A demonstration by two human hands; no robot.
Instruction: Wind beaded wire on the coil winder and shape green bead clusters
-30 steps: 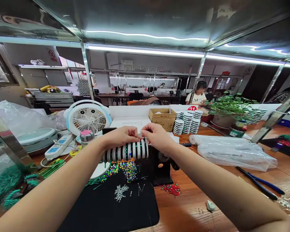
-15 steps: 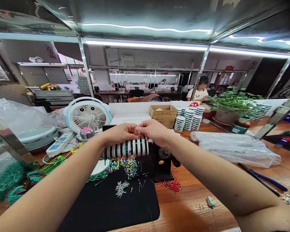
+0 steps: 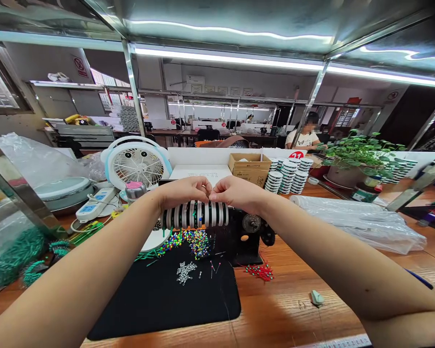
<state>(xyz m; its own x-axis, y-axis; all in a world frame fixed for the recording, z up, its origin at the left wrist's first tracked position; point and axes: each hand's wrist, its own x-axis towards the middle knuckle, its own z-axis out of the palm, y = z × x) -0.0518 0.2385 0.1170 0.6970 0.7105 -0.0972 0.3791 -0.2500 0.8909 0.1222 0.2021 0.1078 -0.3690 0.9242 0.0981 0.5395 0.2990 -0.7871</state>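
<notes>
My left hand (image 3: 186,189) and my right hand (image 3: 235,192) meet at the fingertips, each closed in a pinch. What they pinch is too small to make out. Just below them is a row of white-and-black line spools (image 3: 195,216) with green and blue bits among them, by a black machine with a round wheel (image 3: 252,223). Under the spools lie many coloured beads (image 3: 200,244). On the black mat (image 3: 159,309) are a heap of small metal swivels (image 3: 185,273) and a few pink-headed pins (image 3: 214,268). Red pieces with green tips (image 3: 261,272) lie to the right.
A fan (image 3: 139,164), a power strip (image 3: 97,205) and green thread bundles (image 3: 18,256) are at left. Behind my hands stand a cardboard box (image 3: 250,169) and stacked spools (image 3: 288,176). Clear plastic wrap (image 3: 362,224) and a potted plant (image 3: 358,150) are right. Another person (image 3: 306,133) sits beyond.
My view has tilted and shifted slightly. Both hands stay together above the spools, my left fingers a little more spread. My right forearm now covers most of the blue-handled tool.
</notes>
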